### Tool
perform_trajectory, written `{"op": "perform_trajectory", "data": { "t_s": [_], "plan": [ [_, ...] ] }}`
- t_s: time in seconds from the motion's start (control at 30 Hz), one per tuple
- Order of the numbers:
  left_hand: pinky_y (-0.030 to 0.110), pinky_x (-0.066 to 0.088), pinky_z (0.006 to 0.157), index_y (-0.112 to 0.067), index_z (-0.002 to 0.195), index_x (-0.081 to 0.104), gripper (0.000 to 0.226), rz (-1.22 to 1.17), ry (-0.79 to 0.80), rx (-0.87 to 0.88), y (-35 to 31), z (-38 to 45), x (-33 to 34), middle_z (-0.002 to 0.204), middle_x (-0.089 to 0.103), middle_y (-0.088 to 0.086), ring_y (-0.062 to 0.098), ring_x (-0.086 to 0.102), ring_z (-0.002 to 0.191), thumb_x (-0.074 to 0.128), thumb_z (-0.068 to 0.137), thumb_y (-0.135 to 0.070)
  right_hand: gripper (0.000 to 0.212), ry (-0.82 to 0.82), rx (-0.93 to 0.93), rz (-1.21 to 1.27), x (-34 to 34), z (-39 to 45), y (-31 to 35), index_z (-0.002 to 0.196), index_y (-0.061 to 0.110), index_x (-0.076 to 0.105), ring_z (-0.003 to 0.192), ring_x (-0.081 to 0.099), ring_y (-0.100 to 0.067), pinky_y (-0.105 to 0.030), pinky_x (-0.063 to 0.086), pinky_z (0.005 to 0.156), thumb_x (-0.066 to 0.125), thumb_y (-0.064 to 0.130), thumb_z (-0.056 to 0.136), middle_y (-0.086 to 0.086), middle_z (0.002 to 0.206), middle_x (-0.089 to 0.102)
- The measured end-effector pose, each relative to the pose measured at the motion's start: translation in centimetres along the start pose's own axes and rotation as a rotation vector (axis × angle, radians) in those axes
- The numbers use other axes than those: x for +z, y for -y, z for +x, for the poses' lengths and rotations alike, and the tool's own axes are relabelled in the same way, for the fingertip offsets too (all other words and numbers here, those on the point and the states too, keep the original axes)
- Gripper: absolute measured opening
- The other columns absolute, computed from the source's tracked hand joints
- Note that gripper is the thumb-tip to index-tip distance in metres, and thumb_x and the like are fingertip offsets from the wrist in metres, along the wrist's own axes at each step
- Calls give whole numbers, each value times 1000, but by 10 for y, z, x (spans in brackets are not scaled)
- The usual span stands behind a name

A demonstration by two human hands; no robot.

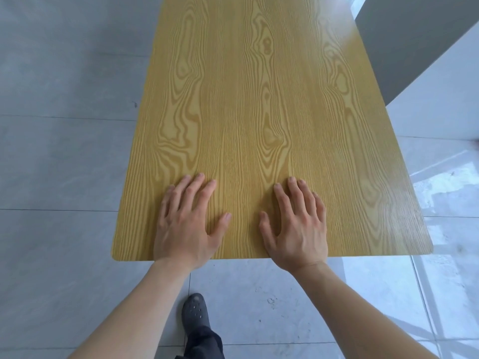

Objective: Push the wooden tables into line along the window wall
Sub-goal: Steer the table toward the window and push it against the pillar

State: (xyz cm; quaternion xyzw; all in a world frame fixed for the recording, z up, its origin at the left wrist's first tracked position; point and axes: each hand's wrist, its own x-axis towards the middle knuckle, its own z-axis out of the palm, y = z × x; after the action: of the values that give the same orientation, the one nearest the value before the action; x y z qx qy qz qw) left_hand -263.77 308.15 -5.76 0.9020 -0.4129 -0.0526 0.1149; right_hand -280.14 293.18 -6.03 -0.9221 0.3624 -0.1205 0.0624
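A: What is the room like?

B: The floor is of large pale grey tiles (64, 156) with thin joints. At the lower right of the frame the tiles shine with reflected light. In the upper right of the frame stands a white wall block (438, 94), with a grey shaded face above it.

A: And where is the thing of the task?

B: The yellow-brown counter with a printed wood grain and rounded corners (259, 99) fills the middle of the frame, from the top edge down to a little below the centre. Its near short edge crosses the frame just under the hands. Its right side lies near the white wall block; I cannot tell if they touch.

A: How are the hands?

B: Both are open and lie flat, palms down, fingers spread, gripping nothing. The left hand (189, 226) rests on the counter at the near edge, left of the centre. The right hand (298, 229) rests beside it, a little apart, the thumbs pointing toward each other. Both wrists cross the near edge.

A: Anything below?

B: A dark grey clog shoe with holes (195, 310) stands on the tiles at the bottom centre, with a dark trouser leg (204, 343) above it.
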Motion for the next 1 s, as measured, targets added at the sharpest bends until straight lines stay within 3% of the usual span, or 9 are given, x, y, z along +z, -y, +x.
{"op": "perform_trajectory", "data": {
  "t_s": [1.0],
  "plan": [
    [47,19,126,-31,154,39,70,-20,-67,16,21,163,-4,164,33,-8,16,18,155,35,95,-69,66,23,5,-16,32,160,2,150,15,48,153,27,-33,-54,23,122,44,57,98,-14,162,38]
  ]
}}
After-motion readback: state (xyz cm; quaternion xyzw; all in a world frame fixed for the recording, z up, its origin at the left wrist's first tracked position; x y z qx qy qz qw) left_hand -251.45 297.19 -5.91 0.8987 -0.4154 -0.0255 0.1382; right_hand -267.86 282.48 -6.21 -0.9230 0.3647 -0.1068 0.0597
